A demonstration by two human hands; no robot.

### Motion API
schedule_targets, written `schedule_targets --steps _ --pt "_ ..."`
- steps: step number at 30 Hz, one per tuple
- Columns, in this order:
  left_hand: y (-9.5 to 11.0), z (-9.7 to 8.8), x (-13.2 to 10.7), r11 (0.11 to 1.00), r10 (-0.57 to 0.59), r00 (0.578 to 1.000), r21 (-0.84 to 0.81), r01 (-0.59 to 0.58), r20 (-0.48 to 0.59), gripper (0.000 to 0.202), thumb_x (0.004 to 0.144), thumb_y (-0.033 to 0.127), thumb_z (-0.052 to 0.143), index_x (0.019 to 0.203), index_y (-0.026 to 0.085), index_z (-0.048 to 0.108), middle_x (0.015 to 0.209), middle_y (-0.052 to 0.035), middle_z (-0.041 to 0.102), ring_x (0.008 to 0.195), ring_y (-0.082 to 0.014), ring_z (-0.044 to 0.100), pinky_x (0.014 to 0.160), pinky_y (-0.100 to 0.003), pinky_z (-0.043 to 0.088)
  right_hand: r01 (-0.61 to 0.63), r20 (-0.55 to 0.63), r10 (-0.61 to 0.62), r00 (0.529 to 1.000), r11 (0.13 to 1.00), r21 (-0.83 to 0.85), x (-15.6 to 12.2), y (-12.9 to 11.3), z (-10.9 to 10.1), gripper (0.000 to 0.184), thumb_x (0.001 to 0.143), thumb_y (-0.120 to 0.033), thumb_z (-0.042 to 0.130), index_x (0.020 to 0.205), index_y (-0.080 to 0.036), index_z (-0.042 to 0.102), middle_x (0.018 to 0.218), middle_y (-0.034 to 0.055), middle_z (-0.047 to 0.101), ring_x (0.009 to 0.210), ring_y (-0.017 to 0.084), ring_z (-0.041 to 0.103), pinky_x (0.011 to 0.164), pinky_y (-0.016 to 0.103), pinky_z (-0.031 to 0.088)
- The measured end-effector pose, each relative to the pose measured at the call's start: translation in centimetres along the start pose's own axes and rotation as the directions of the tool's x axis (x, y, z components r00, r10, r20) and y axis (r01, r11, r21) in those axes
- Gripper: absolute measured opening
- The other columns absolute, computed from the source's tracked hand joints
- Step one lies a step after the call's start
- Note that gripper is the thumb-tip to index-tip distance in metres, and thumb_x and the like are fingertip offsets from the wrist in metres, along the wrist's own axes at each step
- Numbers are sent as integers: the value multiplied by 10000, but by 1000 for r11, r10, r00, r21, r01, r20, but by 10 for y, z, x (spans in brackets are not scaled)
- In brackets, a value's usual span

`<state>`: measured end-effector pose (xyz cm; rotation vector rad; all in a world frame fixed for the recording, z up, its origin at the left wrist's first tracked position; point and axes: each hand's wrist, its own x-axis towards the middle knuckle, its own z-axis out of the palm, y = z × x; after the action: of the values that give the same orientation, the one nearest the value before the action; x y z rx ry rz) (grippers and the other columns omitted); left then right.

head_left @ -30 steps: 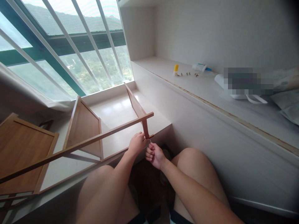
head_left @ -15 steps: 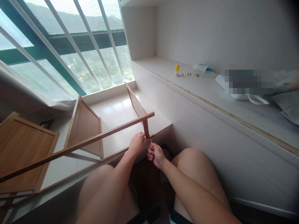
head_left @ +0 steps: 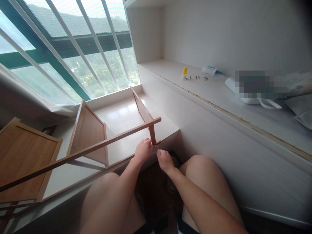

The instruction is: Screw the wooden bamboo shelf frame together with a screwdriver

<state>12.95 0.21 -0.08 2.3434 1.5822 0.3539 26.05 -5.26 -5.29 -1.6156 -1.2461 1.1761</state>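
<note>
A brown wooden shelf frame [head_left: 109, 140] lies on the white ledge, its panels standing up between long rails. My left hand [head_left: 143, 149] is closed around the frame's near right corner, with the fingertips by the end of a crosspiece [head_left: 152, 135]. Just below that corner is my right hand [head_left: 165, 160], in a fist around a screwdriver-like tool. Only the tool's thin metal shaft [head_left: 158, 147] shows, pointing up at the corner; its handle is hidden in my fist. Whether the tip sits in a screw is too small to tell.
On the shelf at right are a yellow-capped glue bottle [head_left: 184, 73], several small screws [head_left: 198, 77] and a white tube with a blue tip [head_left: 211, 70]. A white strapped item [head_left: 269, 103] lies farther right. The barred window [head_left: 102, 58] is beyond the ledge [head_left: 122, 112].
My right hand has turned around the shaft, so its back now faces up where the curled fingers showed before. My left hand and the wooden frame stay in place.
</note>
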Motion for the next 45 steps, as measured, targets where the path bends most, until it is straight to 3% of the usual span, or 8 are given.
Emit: schedule_targets --steps 3,7,13,22,24,29,33,45 --pt "0 -1 0 1000 -3 1000 -10 4 6 159 862 368 570 927 239 635 916 -43 618 899 -204 577 772 -278 432 102 -5 -121 993 857 -505 0 -3 -8 330 919 -322 401 637 -200 523 630 76 584 611 197 551 619 312 331" --pt "0 1 0 1000 -9 1000 -11 10 11 176 864 375 570 956 243 641 931 -46 621 912 -205 577 786 -280 434 122 49 -117 992 767 -629 -1 -7 -14 352 937 -322 360 690 -189 572 698 121 637 669 231 594 654 332 346" --pt "-3 4 0 1000 2 1000 7 -2 -4 177 859 380 580 953 241 639 930 -44 620 909 -207 579 784 -283 438 6 66 -6 998 1000 -4 5 1 -7 344 867 -325 474 551 -193 440 549 16 490 586 150 459 592 278 308" --pt "-1 2 2 1000 2 1000 9 -1 -9 158 865 371 573 928 239 633 908 -37 621 895 -202 581 777 -276 433 -223 266 113 957 875 429 1 -4 4 265 863 -385 309 643 -245 264 441 -101 212 344 91 241 377 231 219" --pt "0 1 2 1000 -5 1000 7 5 -3 154 863 369 575 918 236 630 895 -34 620 884 -198 582 781 -276 431 -286 328 111 938 783 553 -2 -4 3 278 858 -397 344 645 -242 252 451 -101 208 351 91 251 376 225 219" --pt "1 2 1 1000 -15 1000 9 15 -2 150 858 364 581 898 227 626 890 -35 620 882 -193 579 783 -273 426 -500 534 -21 845 323 804 -4 1 3 336 868 -352 428 629 -225 229 457 -91 202 379 82 215 390 211 184" --pt "-1 4 0 1000 -4 1000 12 5 -11 136 851 356 587 878 227 620 865 -30 618 859 -191 570 759 -273 417 -553 574 -97 813 178 814 -5 3 2 350 882 -315 434 627 -219 213 463 -83 209 395 85 197 395 209 171" --pt "-1 3 1 1000 -5 1000 15 5 -11 140 849 363 590 874 228 617 874 -29 621 862 -191 576 773 -274 420 -386 412 40 910 443 809 -7 4 12 349 837 -385 507 608 -225 298 432 -98 247 341 76 254 366 212 158"
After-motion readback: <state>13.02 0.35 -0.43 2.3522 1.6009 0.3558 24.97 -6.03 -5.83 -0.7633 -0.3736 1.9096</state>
